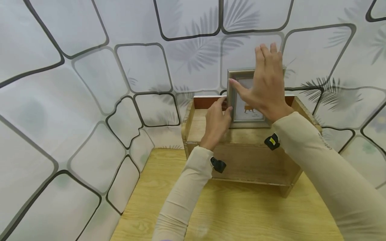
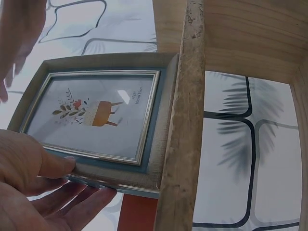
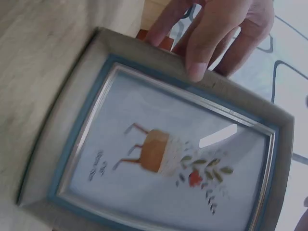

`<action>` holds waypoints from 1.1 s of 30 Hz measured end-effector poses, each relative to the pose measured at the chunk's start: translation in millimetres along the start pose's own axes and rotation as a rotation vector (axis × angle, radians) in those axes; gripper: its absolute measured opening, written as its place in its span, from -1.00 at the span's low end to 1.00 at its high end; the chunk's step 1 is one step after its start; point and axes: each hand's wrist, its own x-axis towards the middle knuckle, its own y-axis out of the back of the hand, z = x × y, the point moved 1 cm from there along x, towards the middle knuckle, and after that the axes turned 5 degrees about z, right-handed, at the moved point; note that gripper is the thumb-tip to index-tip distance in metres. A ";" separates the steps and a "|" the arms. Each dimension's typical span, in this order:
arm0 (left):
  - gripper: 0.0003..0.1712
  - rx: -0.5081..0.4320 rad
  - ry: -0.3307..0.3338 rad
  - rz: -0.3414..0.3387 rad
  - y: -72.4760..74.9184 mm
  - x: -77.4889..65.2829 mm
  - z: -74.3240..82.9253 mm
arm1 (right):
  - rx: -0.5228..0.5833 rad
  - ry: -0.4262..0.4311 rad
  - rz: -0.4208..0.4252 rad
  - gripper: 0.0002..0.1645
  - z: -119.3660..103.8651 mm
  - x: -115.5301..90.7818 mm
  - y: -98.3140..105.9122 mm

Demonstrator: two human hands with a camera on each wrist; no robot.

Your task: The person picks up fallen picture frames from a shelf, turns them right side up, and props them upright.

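A picture frame (image 1: 242,115) stands upright on the top board of a small wooden shelf (image 1: 250,160). Its silvery border surrounds a print of a footed orange pot with leaves and a red flower. My left hand (image 1: 216,122) pinches the frame's left side, thumb on the front border and fingers along the outer edge, as the left wrist view shows. Raised before the frame's right part, my right hand (image 1: 268,80) has straight fingers pointing up and the thumb spread out. It hides much of the print in the head view and holds nothing.
The shelf stands on a yellow wood-grain table (image 1: 169,201), close to a wall (image 1: 196,63) patterned with dark rounded outlines and leaves. A reddish-brown strip (image 1: 205,102) runs along the shelf's back. Another patterned wall (image 1: 84,147) borders the table at left.
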 end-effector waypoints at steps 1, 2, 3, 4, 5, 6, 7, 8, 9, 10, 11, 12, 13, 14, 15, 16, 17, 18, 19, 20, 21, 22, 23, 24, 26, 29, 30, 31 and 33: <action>-0.51 -0.004 0.006 -0.003 0.3 -0.1 0.0 | -0.007 -0.009 -0.031 0.21 -2.3 2.0 -1.6; -0.51 -0.010 0.011 -0.003 0.6 0.1 -0.1 | -0.025 -0.014 -0.064 0.21 -4.6 3.9 -2.9; -0.51 -0.016 0.017 -0.004 0.7 0.6 -0.3 | -0.039 -0.028 -0.100 0.21 -6.9 5.4 -4.0; -0.51 -0.026 0.026 -0.008 0.9 0.9 -0.5 | -0.050 -0.044 -0.133 0.21 -8.8 6.2 -4.6; -0.52 -0.039 0.035 -0.013 1.0 1.5 -0.9 | -0.065 -0.059 -0.164 0.21 -10.8 6.8 -5.0; -0.53 -0.055 0.044 -0.020 1.2 2.4 -1.6 | -0.077 -0.078 -0.195 0.20 -12.5 7.1 -5.3; -0.54 -0.071 0.052 -0.027 1.4 3.2 -2.3 | -0.087 -0.094 -0.218 0.20 -14.1 7.4 -5.6; -0.55 -0.083 0.058 -0.032 1.7 4.0 -3.0 | -0.099 -0.110 -0.240 0.19 -15.5 7.7 -6.0; -0.57 -0.093 0.066 -0.037 1.8 4.7 -3.6 | -0.110 -0.126 -0.260 0.18 -16.5 7.6 -6.4; -0.57 -0.101 0.072 -0.043 2.2 5.0 -4.1 | -0.123 -0.134 -0.276 0.17 -17.2 7.4 -6.8; -0.58 -0.107 0.077 -0.045 2.5 5.2 -4.5 | -0.136 -0.140 -0.288 0.16 -17.8 7.2 -7.4; -0.59 -0.113 0.081 -0.046 2.5 5.3 -4.8 | -0.146 -0.145 -0.298 0.15 -18.2 6.7 -7.8; -0.59 -0.115 0.085 -0.043 2.8 5.2 -4.8 | -0.155 -0.147 -0.301 0.14 -18.6 6.4 -8.3; -0.60 -0.117 0.090 -0.039 3.0 4.9 -4.9 | -0.161 -0.149 -0.304 0.13 -19.0 6.1 -8.8; -0.61 -0.117 0.096 -0.034 3.2 4.7 -5.0 | -0.162 -0.151 -0.305 0.11 -19.6 5.8 -9.0; -0.61 -0.116 0.100 -0.027 3.5 4.3 -5.1 | -0.162 -0.152 -0.305 0.10 -20.0 5.7 -9.3; -0.62 -0.118 0.105 -0.021 3.7 4.0 -5.4 | -0.157 -0.152 -0.302 0.09 -20.5 5.7 -9.4; -0.62 -0.119 0.112 -0.015 3.9 3.5 -5.7 | -0.152 -0.153 -0.301 0.08 -20.9 5.6 -9.5; -0.62 -0.120 0.117 -0.011 4.1 2.9 -5.7 | -0.145 -0.155 -0.299 0.08 -21.2 5.5 -9.5; -0.63 -0.124 0.122 -0.008 4.2 2.2 -5.7 | -0.138 -0.155 -0.297 0.07 -21.4 5.4 -9.4; -0.63 -0.133 0.125 -0.007 4.1 1.5 -5.8 | -0.133 -0.157 -0.298 0.07 -21.6 5.2 -9.2; -0.62 -0.142 0.126 -0.008 4.1 0.8 -5.7 | -0.130 -0.159 -0.298 0.07 -21.4 4.9 -9.0; -0.62 -0.152 0.126 -0.009 3.8 0.5 -5.8 | -0.125 -0.160 -0.297 0.07 -21.4 4.6 -8.7; -0.62 -0.160 0.126 -0.011 3.5 0.1 -5.8 | -0.123 -0.160 -0.296 0.08 -21.3 4.2 -8.5; -0.63 -0.174 0.124 -0.010 2.8 -0.4 -5.7 | -0.115 -0.158 -0.292 0.08 -21.1 3.8 -8.0; -0.63 -0.166 0.118 0.000 2.1 -0.4 -5.4 | -0.103 -0.154 -0.286 0.09 -20.8 3.5 -7.6; -0.64 -0.162 0.116 0.003 2.1 -0.5 -5.2 | -0.100 -0.153 -0.283 0.10 -20.6 3.5 -7.5; -0.64 -0.159 0.113 0.005 1.9 -0.5 -4.9 | -0.098 -0.153 -0.283 0.10 -20.6 3.6 -7.2; -0.64 -0.153 0.106 0.011 1.6 -0.6 -4.5 | -0.092 -0.152 -0.278 0.10 -20.2 3.6 -6.9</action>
